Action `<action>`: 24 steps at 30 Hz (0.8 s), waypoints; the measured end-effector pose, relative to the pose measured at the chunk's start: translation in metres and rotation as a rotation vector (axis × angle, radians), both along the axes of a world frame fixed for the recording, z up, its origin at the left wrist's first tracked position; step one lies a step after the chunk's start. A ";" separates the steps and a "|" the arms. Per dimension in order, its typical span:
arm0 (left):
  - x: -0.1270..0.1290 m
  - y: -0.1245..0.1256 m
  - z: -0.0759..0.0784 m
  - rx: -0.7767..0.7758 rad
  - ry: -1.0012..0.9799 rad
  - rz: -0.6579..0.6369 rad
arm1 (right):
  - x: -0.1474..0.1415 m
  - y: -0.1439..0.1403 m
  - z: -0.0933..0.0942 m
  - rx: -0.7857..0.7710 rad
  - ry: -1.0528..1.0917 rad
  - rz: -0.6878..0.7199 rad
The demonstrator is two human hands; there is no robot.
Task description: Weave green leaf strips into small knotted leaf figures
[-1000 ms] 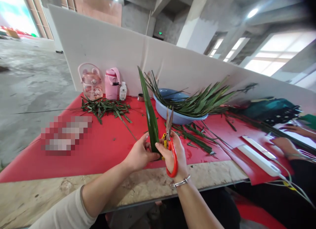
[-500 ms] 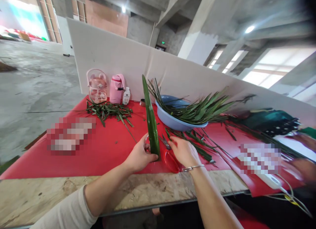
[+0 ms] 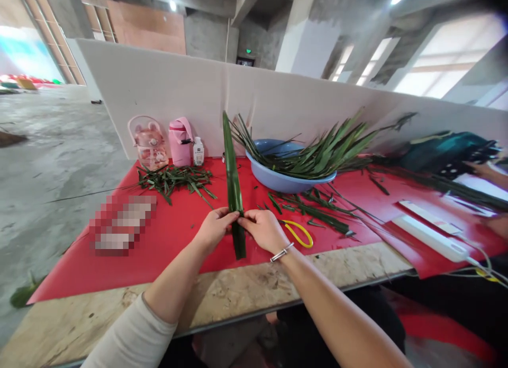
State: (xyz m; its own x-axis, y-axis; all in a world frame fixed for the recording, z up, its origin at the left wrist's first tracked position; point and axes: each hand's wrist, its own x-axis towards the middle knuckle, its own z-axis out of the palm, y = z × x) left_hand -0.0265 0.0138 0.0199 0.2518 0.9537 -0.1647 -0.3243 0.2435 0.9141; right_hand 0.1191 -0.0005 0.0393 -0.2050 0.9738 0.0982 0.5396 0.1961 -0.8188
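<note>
A long green leaf blade (image 3: 231,167) stands nearly upright in front of me, its lower end hanging below my fingers over the red table cover. My left hand (image 3: 216,226) pinches it from the left between thumb and fingers. From the other side my right hand (image 3: 264,228), with a silver bracelet at the wrist, grips the leaf at the same height, the two thumbs almost meeting. Just right of that hand lies a pair of scissors with a yellow handle loop (image 3: 300,233); its blades are hidden. Cut leaf pieces (image 3: 325,218) lie beyond it.
A blue basin (image 3: 278,181) full of long leaves stands behind. Leaf scraps (image 3: 174,182) lie back left, before a pink bottle (image 3: 180,146), a clear pink jug (image 3: 151,146) and a small white bottle (image 3: 198,152). At right are a white power strip (image 3: 431,238) and another person's arm (image 3: 492,173).
My right hand has left the scissors and moved left onto the leaf, where it now grips beside my left hand. The left hand has risen slightly along the leaf. The view has shifted.
</note>
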 end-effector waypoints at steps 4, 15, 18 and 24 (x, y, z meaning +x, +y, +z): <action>-0.001 0.004 -0.005 -0.012 0.092 0.031 | 0.010 0.004 0.003 0.133 -0.117 0.009; -0.003 0.005 -0.007 -0.056 0.186 0.064 | 0.093 0.027 0.023 0.387 -0.324 -0.417; -0.003 0.005 -0.007 -0.056 0.213 0.070 | 0.122 0.029 0.027 0.386 -0.345 -0.536; -0.004 0.005 -0.006 -0.049 0.235 0.086 | 0.172 0.025 0.041 0.387 -0.382 -0.763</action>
State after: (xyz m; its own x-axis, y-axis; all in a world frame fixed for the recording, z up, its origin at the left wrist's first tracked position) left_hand -0.0300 0.0186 0.0138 0.1193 0.9594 -0.2555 -0.1261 0.2699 0.9546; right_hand 0.2915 0.0242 0.0800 0.3910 0.7718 0.5015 0.8536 -0.1004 -0.5111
